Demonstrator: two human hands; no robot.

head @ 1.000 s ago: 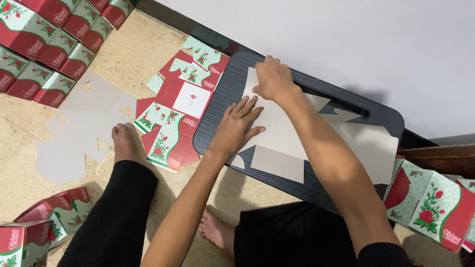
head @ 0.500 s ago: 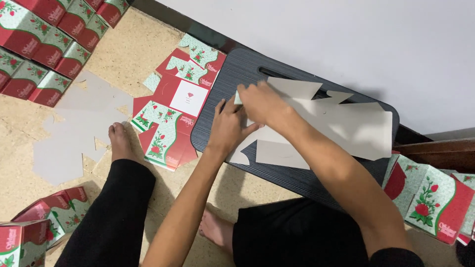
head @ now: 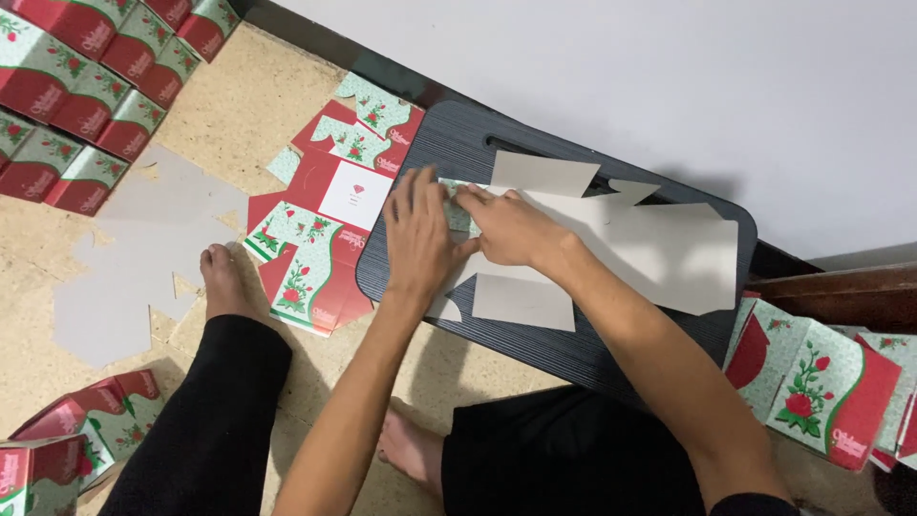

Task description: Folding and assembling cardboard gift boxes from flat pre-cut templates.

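Both hands have moved together at frame centre: left hand flat, right hand folding the grey box blank on the counter. Uneven pressure may skew the crease.

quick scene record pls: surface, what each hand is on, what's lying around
surface: dark ribbed lap tray on a tan floor
workpiece: flat box blank, grey side up, on the tray
left hand: flat on the blank's left end, fingers spread
right hand: pressing a printed flap folded over at the blank's left end
left of tray: printed blanks, red and green with roses
far left: grey blank, rows of folded boxes
right: more printed blanks
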